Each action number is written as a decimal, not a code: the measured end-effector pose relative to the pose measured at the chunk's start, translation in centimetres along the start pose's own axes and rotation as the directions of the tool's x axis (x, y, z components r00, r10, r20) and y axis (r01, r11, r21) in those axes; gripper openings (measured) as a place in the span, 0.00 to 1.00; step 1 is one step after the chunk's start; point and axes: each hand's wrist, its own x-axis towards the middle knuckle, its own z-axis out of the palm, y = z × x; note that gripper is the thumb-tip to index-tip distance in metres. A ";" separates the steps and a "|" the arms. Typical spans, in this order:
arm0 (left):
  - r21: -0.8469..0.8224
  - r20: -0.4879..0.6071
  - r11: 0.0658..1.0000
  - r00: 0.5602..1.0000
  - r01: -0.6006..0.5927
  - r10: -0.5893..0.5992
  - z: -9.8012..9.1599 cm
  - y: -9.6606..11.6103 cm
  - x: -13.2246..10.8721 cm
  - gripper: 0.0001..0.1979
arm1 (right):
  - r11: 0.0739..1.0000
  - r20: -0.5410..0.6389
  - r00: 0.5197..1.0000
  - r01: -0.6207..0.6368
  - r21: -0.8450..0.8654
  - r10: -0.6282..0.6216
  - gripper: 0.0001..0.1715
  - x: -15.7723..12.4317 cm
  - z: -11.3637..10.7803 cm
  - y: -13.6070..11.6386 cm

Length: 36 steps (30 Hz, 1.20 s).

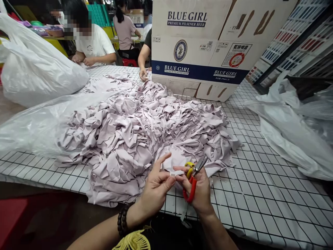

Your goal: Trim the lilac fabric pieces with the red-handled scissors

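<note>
My left hand (157, 182) pinches the edge of a pale lilac fabric piece (175, 159) between thumb and fingers, its index finger raised. Close beside it, my right hand (199, 189) holds scissors (193, 184) with red and yellow handles. Their metal blades point up and away to the right, and its fingertips reach toward the same fabric edge. A large heap of pale lilac cloth pieces (125, 135) lies just beyond both hands. A thin pale strip hangs below the scissors.
A tall Blue Girl beer carton (192, 48) stands behind the heap on the grid-patterned tablecloth (262, 180). White plastic bags (39, 66) lie at the left, with another plastic bag (288, 121) at the right. People sit across the table, one in a white shirt (95, 43).
</note>
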 end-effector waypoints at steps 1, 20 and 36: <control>-0.063 0.048 0.997 0.998 0.039 -0.036 0.0 0.0 0.1 0.19 | 1.000 0.011 1.000 -0.003 0.002 0.002 0.26 0.0 0.1 0.1; 0.234 0.388 0.952 0.917 -0.199 0.096 -0.7 0.3 1.7 0.16 | 0.301 0.203 0.979 0.198 -0.933 -0.014 0.21 -1.7 -5.7 -6.5; 0.178 0.448 0.968 0.890 -0.176 0.080 -1.2 0.5 1.5 0.15 | 0.147 0.332 0.940 0.340 -0.929 -0.072 0.22 -1.5 -4.7 -6.5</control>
